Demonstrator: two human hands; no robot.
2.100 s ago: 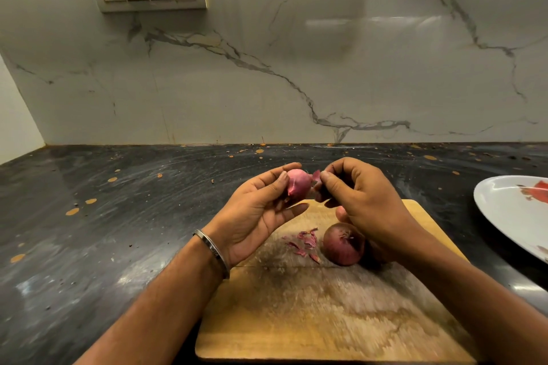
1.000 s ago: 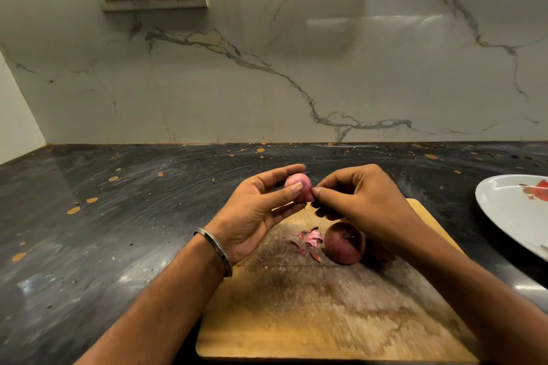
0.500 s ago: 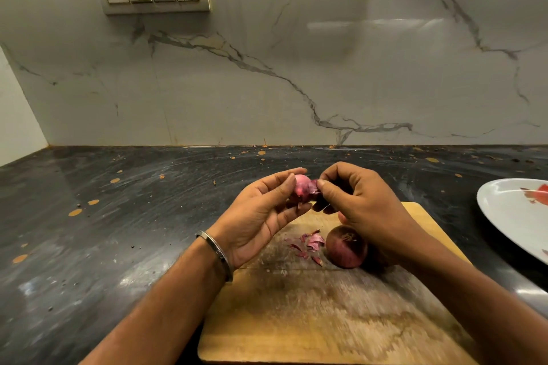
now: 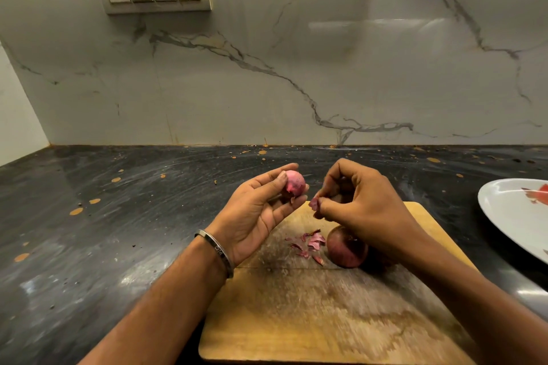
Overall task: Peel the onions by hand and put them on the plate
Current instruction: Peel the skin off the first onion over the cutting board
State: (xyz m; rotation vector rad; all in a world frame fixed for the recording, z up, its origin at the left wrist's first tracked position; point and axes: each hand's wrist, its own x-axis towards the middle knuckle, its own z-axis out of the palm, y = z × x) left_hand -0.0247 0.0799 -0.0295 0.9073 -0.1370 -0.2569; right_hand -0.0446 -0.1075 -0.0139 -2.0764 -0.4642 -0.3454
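Nearest us, on the wooden cutting board (image 4: 311,314), lies an unpeeled onion (image 4: 345,250) with loose skin scraps (image 4: 310,244) just to its left. Above the board's far end, our left hand (image 4: 255,210) holds the small onion (image 4: 294,184) in curled fingertips, a ragged skin edge hanging from its underside; it looks nearly round, so we cannot tell its long axis. Our right hand (image 4: 355,201) pinches a torn skin flake (image 4: 315,204), just apart from the onion. We judge peeling midway: next, drop the flake and strip the remaining skin. The plate (image 4: 510,216) waits at the right.
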